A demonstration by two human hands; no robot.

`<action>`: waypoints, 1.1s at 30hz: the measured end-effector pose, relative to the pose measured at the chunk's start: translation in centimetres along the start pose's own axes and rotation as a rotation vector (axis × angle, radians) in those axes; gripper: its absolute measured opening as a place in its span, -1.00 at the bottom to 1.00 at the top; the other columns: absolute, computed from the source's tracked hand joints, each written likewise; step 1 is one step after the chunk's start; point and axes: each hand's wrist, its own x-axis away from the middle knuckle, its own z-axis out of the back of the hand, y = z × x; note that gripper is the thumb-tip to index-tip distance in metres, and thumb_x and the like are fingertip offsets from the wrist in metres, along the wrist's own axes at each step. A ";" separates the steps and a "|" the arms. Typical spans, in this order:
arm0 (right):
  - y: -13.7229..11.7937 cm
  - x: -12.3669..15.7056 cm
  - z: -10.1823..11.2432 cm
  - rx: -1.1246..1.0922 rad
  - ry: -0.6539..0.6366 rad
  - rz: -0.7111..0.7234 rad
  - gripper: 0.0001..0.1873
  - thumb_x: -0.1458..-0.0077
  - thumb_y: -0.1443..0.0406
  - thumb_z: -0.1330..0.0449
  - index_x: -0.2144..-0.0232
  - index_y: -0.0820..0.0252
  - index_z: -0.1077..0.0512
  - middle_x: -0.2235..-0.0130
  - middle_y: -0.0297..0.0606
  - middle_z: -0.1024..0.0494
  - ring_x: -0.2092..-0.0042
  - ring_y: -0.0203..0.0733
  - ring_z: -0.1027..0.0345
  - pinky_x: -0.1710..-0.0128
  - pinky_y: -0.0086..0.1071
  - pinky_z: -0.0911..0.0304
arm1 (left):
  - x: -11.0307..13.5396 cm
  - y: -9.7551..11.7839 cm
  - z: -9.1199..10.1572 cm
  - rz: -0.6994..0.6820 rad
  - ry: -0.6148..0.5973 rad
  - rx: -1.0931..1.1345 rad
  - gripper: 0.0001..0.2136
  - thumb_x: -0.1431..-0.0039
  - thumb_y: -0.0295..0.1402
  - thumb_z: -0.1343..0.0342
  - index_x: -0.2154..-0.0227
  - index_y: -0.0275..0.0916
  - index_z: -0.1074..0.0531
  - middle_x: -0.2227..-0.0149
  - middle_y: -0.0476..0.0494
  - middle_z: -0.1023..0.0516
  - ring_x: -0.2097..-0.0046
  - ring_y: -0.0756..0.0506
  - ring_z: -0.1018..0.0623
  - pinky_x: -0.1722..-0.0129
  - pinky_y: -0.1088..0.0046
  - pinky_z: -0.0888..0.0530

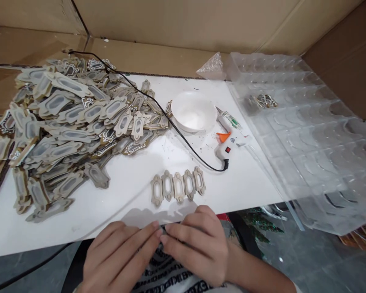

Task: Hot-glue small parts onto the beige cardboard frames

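Observation:
My left hand (120, 254) and my right hand (198, 244) meet at the table's front edge, fingertips pinched together. Something small and dark may sit between the fingertips, but it is too hidden to name. Just beyond them, several small ornate frame-shaped pieces (178, 187) lie upright side by side in a row on the white table (122, 203). A large heap of similar frame pieces (70, 114), some with white scroll patterns, covers the left side. Right of the row rests a white glue gun (228, 142) with an orange trigger.
A white bowl (193, 112) stands mid-table. The gun's black cord (152, 97) runs across the heap. Clear plastic compartment trays (311, 130) fill the right, with a small bag of parts (260, 101) on them. Cardboard walls (201, 24) enclose the back. A clear plastic bag (212, 67) lies behind.

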 end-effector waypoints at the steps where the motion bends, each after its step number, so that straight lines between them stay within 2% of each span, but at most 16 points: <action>1: 0.0 0.1 -0.2 -0.022 0.021 0.017 -0.87 -0.22 0.42 -0.20 0.27 0.32 -0.58 0.26 -0.26 -0.66 0.30 -0.25 -0.37 0.41 -0.33 -0.23 | -0.5 0.0 -0.2 0.002 0.008 0.023 -0.75 -0.21 -0.62 -0.07 0.10 -0.33 -0.53 0.08 -0.18 -0.64 0.12 -0.11 -0.57 0.14 0.29 -0.43; 6: 0.3 0.6 0.2 -0.022 0.076 -0.008 -0.76 -0.28 0.44 -0.09 0.29 0.37 -0.58 0.30 -0.18 -0.66 0.29 -0.25 -0.41 0.47 -0.36 -0.27 | -2.7 0.1 -1.2 -0.017 0.038 0.096 -0.79 -0.17 -0.68 -0.10 0.20 -0.36 -0.53 0.18 -0.13 -0.66 0.20 -0.03 -0.56 0.23 0.38 -0.44; 9: 0.9 0.7 1.4 0.024 0.022 -0.050 -0.81 -0.26 0.45 -0.12 0.26 0.37 -0.56 0.30 -0.16 -0.66 0.28 -0.23 -0.43 0.42 -0.36 -0.34 | -3.8 0.1 -1.7 -0.001 0.087 0.140 -0.83 -0.15 -0.64 -0.16 0.21 -0.33 -0.52 0.21 -0.11 -0.66 0.24 -0.02 -0.55 0.26 0.41 -0.46; 11: 1.6 0.8 2.2 0.128 -0.006 -0.110 -0.86 -0.22 0.46 -0.17 0.22 0.35 -0.55 0.28 -0.16 -0.67 0.25 -0.20 -0.44 0.34 -0.32 -0.40 | -4.1 -0.1 -1.8 0.049 0.115 0.147 -0.79 -0.11 -0.60 -0.23 0.18 -0.32 -0.50 0.20 -0.12 -0.66 0.22 -0.03 -0.56 0.25 0.41 -0.48; 14: 3.2 0.9 3.0 0.337 0.048 -0.163 -0.82 -0.16 0.52 -0.21 0.21 0.28 -0.53 0.30 -0.19 -0.67 0.25 -0.20 -0.47 0.25 -0.31 -0.44 | -3.8 -0.5 -1.9 0.179 0.196 0.165 -0.75 -0.06 -0.60 -0.25 0.19 -0.27 -0.44 0.20 -0.13 -0.66 0.24 -0.04 -0.57 0.27 0.39 -0.52; 17: 4.5 1.1 3.1 0.475 0.058 -0.136 -0.81 -0.13 0.54 -0.24 0.24 0.23 -0.52 0.34 -0.21 -0.67 0.28 -0.21 -0.46 0.26 -0.32 -0.44 | -3.2 -1.0 -1.9 0.292 0.240 0.209 -0.76 -0.05 -0.61 -0.22 0.25 -0.21 -0.38 0.23 -0.10 -0.66 0.30 -0.03 -0.57 0.33 0.39 -0.54; 25: 5.2 1.5 2.5 0.568 0.041 -0.093 -0.83 -0.11 0.50 -0.28 0.22 0.26 -0.51 0.30 -0.18 -0.67 0.29 -0.16 -0.39 0.29 -0.28 -0.34 | -2.4 -1.0 -2.4 0.269 0.216 0.219 -0.71 -0.04 -0.63 -0.22 0.20 -0.24 -0.38 0.24 -0.09 -0.65 0.28 -0.03 -0.60 0.35 0.42 -0.53; 33: 5.1 1.1 2.5 0.588 0.007 -0.139 -0.86 -0.12 0.44 -0.29 0.24 0.19 -0.51 0.30 -0.25 -0.65 0.28 -0.16 -0.32 0.28 -0.28 -0.26 | -1.5 -1.1 -2.4 0.311 0.218 0.197 -0.72 -0.07 -0.60 -0.19 0.17 -0.20 -0.38 0.27 -0.05 -0.64 0.29 -0.04 -0.61 0.33 0.42 -0.55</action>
